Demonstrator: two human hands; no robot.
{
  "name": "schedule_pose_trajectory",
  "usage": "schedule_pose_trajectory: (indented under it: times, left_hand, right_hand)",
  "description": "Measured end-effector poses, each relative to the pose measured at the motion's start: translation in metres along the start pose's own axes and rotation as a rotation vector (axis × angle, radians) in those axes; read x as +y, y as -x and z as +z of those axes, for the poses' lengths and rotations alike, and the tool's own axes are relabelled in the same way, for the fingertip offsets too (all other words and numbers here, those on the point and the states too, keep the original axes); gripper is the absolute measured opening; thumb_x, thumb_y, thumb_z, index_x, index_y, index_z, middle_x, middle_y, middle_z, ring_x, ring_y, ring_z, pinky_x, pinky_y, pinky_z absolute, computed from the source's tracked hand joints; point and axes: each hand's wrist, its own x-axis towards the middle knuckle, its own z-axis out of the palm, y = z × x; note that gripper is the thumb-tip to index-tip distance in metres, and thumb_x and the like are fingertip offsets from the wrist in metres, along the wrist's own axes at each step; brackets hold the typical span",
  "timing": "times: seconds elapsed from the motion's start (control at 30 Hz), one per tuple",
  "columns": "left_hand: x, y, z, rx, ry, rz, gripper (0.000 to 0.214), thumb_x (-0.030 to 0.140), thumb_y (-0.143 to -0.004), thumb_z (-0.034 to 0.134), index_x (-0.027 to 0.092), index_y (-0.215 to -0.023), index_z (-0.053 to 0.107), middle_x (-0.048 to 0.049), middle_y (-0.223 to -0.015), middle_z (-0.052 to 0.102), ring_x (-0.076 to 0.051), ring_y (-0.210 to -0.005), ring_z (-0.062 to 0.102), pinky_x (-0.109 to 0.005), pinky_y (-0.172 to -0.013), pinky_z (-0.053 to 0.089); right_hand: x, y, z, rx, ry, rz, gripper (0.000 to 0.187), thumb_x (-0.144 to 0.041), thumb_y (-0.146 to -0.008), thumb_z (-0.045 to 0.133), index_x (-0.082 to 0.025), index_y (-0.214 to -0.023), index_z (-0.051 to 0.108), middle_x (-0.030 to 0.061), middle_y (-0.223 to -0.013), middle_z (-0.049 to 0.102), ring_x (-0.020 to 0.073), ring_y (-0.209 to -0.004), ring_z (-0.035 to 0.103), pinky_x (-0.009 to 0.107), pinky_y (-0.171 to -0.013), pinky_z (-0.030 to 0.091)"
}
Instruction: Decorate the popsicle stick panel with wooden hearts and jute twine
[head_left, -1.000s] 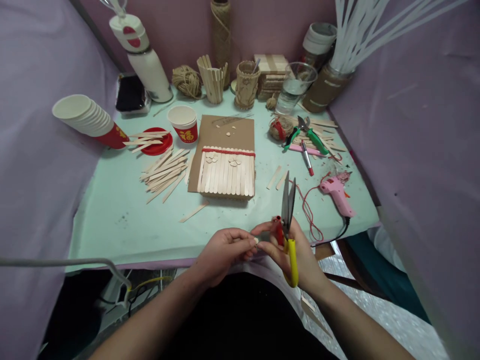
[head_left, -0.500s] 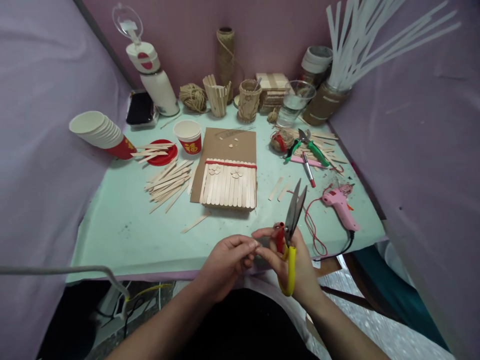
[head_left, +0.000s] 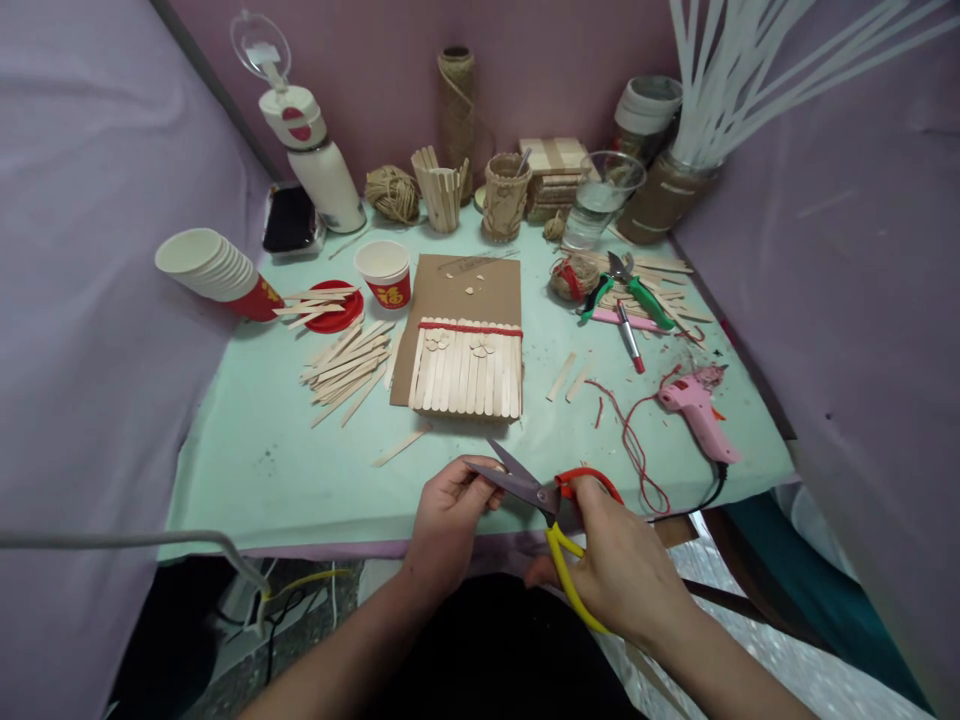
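My right hand (head_left: pixel 626 560) grips the scissors (head_left: pixel 536 492), which have one red and one yellow handle; their blades are parted and point left. Close to the blade tips, the fingers of my left hand (head_left: pixel 454 510) are pinched together, and whatever lies between them is too small to make out. Just beyond my hands, a panel of craft sticks (head_left: pixel 465 375) with a red cord along its top and small flower-like wooden bits rests on a brown cardboard sheet (head_left: pixel 442 285). A few tiny wood chips (head_left: pixel 470 291) lie on the cardboard.
Loose craft sticks (head_left: pixel 349 370) are heaped at left, beside a red dish (head_left: pixel 335 312) and paper cups (head_left: pixel 384 275). At right lie green-handled pruners (head_left: pixel 630 290), a marker (head_left: pixel 630 338), a pink glue gun (head_left: pixel 697 410) and red cord (head_left: pixel 637 460). A water cup (head_left: pixel 600 200) stands at the back.
The scissors have swung from upright in my right palm to a leftward working grip, blades opened near my left fingers. My hands, which were touching, have moved apart.
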Motion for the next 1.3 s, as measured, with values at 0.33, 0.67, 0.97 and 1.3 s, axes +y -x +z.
schedule_pose_trajectory:
  times: [0.33, 0.67, 0.97, 1.3]
  left_hand:
    - [-0.002, 0.0, 0.001, 0.023, -0.082, 0.003, 0.012, 0.028, -0.081, 0.067, 0.017, -0.079, 0.067, 0.0027, -0.062, 0.057, -0.01, -0.06, 0.049, -0.023, -0.06, 0.04]
    - [0.0, 0.003, -0.001, 0.013, -0.142, 0.008, 0.01, 0.026, -0.082, 0.065, 0.017, -0.079, 0.067, 0.0032, -0.062, 0.058, -0.01, -0.061, 0.049, -0.022, -0.061, 0.039]
    - [-0.003, 0.005, -0.004, -0.007, -0.166, -0.006, 0.01, 0.025, -0.082, 0.064, 0.017, -0.08, 0.069, 0.0024, -0.064, 0.059, -0.01, -0.062, 0.05, -0.022, -0.062, 0.039]
    - [-0.004, 0.005, -0.004, -0.071, -0.127, -0.029, 0.016, 0.027, -0.082, 0.066, 0.016, -0.07, 0.065, 0.0022, -0.064, 0.061, -0.009, -0.062, 0.051, -0.022, -0.062, 0.04]
  right_hand:
    - [0.003, -0.001, 0.001, 0.01, 0.088, -0.037, 0.038, -0.048, -0.074, 0.063, -0.024, -0.091, 0.038, 0.0049, -0.077, 0.065, 0.0291, -0.074, 0.068, 0.033, -0.056, 0.038]
    - [0.001, 0.001, 0.0, -0.024, 0.128, -0.031, 0.04, -0.055, -0.078, 0.059, -0.024, -0.09, 0.036, 0.0059, -0.078, 0.065, 0.0312, -0.075, 0.069, 0.033, -0.055, 0.037]
    - [0.003, 0.006, 0.0, 0.008, 0.217, -0.075, 0.042, -0.06, -0.081, 0.055, -0.024, -0.091, 0.037, 0.0035, -0.068, 0.065, 0.0297, -0.065, 0.069, 0.03, -0.049, 0.028]
    - [0.008, 0.01, 0.002, -0.069, 0.231, 0.001, 0.035, -0.052, -0.083, 0.057, -0.024, -0.092, 0.039, 0.0003, -0.059, 0.063, 0.0279, -0.053, 0.065, 0.027, -0.048, 0.017]
